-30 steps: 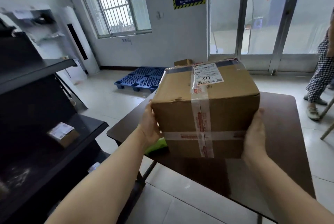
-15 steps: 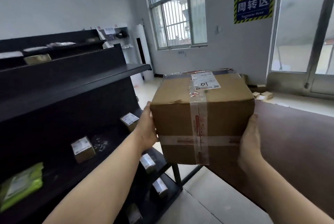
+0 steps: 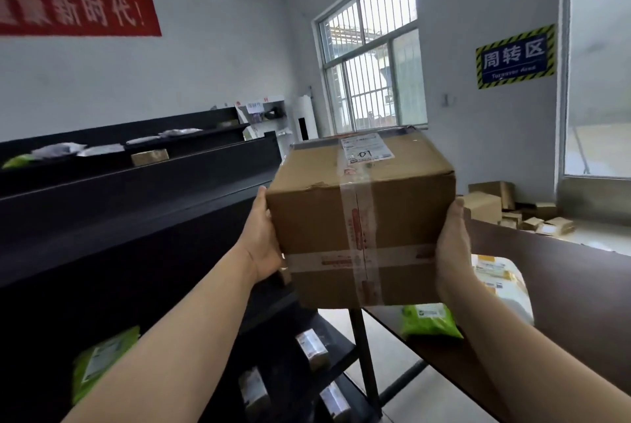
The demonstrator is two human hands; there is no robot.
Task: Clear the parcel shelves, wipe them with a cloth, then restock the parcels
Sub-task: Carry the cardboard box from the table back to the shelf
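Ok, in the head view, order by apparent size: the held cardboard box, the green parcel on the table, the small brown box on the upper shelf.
1. cardboard box, nearest the camera.
2. green parcel.
3. small brown box, farther away, so true size versus the parcel is unsure.

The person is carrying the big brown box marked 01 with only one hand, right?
Not quite. The head view shows two hands carrying the big brown box. The left hand holds its left side and the right hand holds its right side. The label on top is marked 01.
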